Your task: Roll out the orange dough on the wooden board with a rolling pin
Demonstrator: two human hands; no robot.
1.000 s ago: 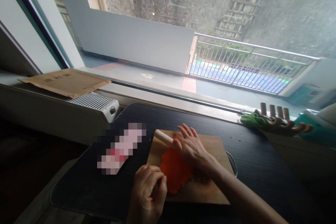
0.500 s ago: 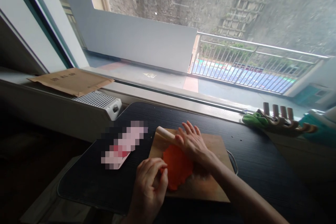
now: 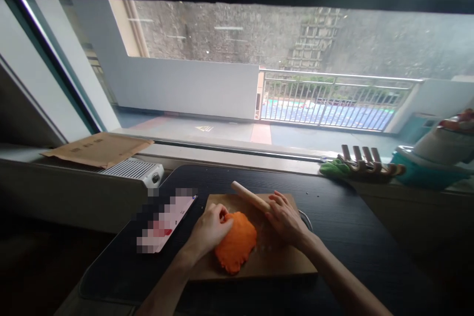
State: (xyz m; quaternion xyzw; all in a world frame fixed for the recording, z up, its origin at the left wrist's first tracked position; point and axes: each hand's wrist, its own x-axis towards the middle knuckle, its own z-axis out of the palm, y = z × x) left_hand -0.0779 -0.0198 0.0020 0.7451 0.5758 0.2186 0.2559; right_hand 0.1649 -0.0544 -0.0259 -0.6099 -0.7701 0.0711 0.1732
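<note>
A flattened, rough-edged piece of orange dough point(image 3: 237, 242) lies on a wooden board point(image 3: 281, 262). My left hand point(image 3: 215, 224) pinches the dough's upper left edge between thumb and fingers. A pale wooden rolling pin point(image 3: 250, 196) slants across the top of the board, its far left end past the board's edge. My right hand point(image 3: 287, 215) holds the pin's near right end, fingers bent over it; the palm side is hidden. The pin is apart from the dough.
The board rests on a black table point(image 3: 344, 237). Left of it lies a phone point(image 3: 177, 222) with a blurred screen. A brown envelope point(image 3: 98, 150) covers part of a radiator point(image 3: 135, 170). Along the window sill are a green cloth point(image 3: 334, 169), a row of brown hooks point(image 3: 361, 158) and a teal container point(image 3: 425, 170).
The rolling pin has come off the dough, its right end swinging right with my right hand. My left hand has moved up along the dough's edge. The camera view has tilted.
</note>
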